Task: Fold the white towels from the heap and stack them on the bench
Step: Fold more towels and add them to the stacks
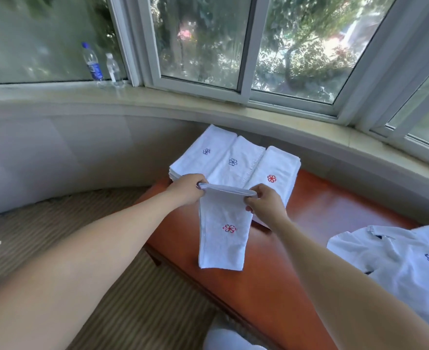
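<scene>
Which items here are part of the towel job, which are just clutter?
Job:
- held towel, gripped at its top edge by left hand and right hand
- folded stacks at the bench's far end
- heap, unfolded, at right
- bench

Clutter:
- two bottles on the sill
- window
- carpet

Head camera looks down at the bench [322, 218]

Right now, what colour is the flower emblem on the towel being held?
Red, on the white held towel; clearest in the head view, the only one.
</scene>
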Action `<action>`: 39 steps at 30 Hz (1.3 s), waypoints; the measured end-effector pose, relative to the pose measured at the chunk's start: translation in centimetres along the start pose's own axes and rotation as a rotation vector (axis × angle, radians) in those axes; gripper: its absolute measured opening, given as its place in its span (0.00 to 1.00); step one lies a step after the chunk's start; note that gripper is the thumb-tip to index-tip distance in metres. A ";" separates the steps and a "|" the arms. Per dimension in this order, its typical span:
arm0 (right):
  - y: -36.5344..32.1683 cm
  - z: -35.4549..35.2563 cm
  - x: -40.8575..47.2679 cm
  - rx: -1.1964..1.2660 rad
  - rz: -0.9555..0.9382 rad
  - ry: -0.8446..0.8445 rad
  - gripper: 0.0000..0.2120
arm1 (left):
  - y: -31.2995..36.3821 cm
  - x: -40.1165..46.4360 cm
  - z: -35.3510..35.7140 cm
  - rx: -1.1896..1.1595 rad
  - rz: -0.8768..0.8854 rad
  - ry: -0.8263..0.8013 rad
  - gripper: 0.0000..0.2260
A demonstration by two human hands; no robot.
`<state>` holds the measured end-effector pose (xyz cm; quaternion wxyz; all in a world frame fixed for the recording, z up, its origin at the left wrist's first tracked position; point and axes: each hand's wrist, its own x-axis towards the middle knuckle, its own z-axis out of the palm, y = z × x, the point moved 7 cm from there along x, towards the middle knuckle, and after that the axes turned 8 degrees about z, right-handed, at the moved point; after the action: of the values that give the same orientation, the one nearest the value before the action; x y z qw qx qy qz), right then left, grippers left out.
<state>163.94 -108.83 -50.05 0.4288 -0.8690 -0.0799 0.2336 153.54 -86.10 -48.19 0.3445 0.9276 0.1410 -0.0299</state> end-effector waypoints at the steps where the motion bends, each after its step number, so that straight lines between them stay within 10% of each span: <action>1: -0.8 0.4 0.6 -0.009 -0.015 -0.007 0.05 | -0.4 0.4 -0.8 0.010 -0.004 0.010 0.05; 25: -21.0 4.4 14.2 0.049 -0.192 -0.018 0.12 | -4.4 15.2 -21.8 0.074 0.098 0.322 0.06; 39: -20.9 5.7 28.3 0.040 0.028 0.232 0.09 | -10.2 35.9 -19.7 0.031 0.226 0.030 0.08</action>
<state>187.37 -82.23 -46.29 0.4492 -0.8825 -0.0130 0.1387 184.29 -57.33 -45.11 0.3291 0.9432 0.0402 0.0208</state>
